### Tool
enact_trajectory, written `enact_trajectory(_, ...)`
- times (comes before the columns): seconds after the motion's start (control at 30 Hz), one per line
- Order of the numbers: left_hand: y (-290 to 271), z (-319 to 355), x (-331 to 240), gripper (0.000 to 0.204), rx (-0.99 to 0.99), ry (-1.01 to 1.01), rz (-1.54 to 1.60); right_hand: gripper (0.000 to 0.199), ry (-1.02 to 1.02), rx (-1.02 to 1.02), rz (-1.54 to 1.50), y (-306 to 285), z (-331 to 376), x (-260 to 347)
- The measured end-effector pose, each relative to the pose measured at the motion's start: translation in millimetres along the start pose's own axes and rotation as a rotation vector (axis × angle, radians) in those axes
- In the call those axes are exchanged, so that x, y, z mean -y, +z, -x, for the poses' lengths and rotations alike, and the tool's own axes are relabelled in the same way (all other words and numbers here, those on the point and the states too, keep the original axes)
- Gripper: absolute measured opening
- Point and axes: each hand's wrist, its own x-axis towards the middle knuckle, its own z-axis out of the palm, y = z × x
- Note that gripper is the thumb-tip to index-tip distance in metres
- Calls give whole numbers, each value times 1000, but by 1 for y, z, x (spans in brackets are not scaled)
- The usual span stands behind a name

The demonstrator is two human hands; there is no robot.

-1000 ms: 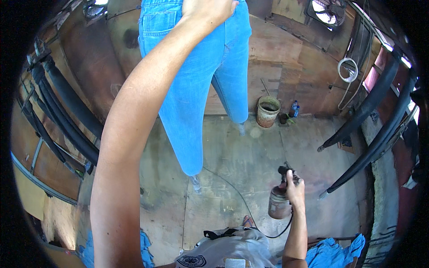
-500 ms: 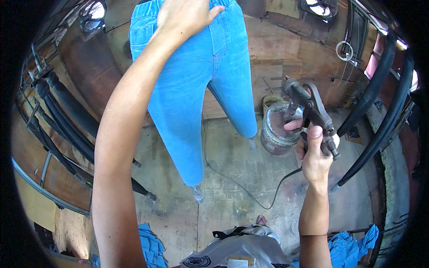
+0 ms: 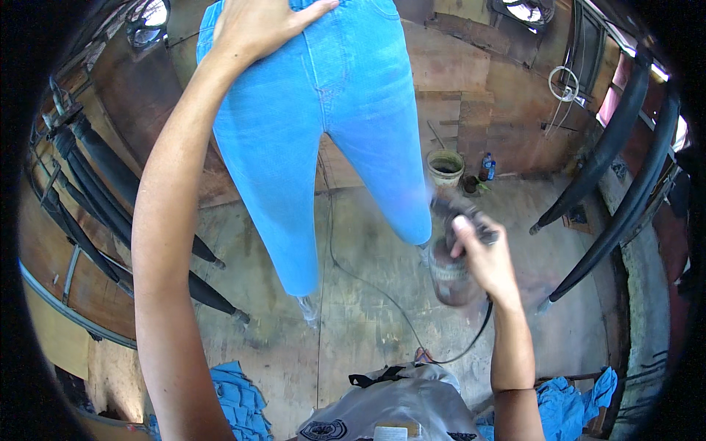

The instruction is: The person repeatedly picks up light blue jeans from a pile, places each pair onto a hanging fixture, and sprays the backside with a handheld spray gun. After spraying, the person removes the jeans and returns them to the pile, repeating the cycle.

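A pair of light-blue jeans (image 3: 276,176) hangs filled out in front of me, with clear plastic-like ends (image 3: 308,312) showing below the hems. My left hand (image 3: 259,28) lies flat on the jeans near the waist, thumb spread; the top edge partly cuts off its fingers. Gripped in my right hand (image 3: 484,257) is a dark spray gun (image 3: 462,209), blurred by motion, with a stained cup (image 3: 450,283) beneath it. Its nozzle end is close to the lower part of the right-hand trouser leg. A hose runs from below my right hand.
The thin hose (image 3: 386,300) curves across the floor. Dark padded arms stand at left (image 3: 110,158) and right (image 3: 614,154). A bucket (image 3: 446,167) and small bottles (image 3: 487,167) sit by the back wall. Blue cloth is piled at lower left (image 3: 239,400) and lower right (image 3: 570,408).
The spray gun has come down and left, from beside the jeans to near the right-hand hem. My left hand and the jeans' upper part have shifted left in view.
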Motion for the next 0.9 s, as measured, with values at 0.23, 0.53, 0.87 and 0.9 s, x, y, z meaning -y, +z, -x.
enact_trajectory(0.23,7,1,16,43,-17,13,64,59,-355,-182,-105,-31,19,52)
enact_trajectory(0.53,11,0,29,43,38,-18,261,36,248,68,292,-7,34,-53)
enact_trajectory(0.87,27,-7,19,40,-195,178,257,51,22,124,-108,58,48,18)
enact_trajectory(0.9,26,-9,21,38,-201,180,324,54,-91,100,-193,64,49,31)
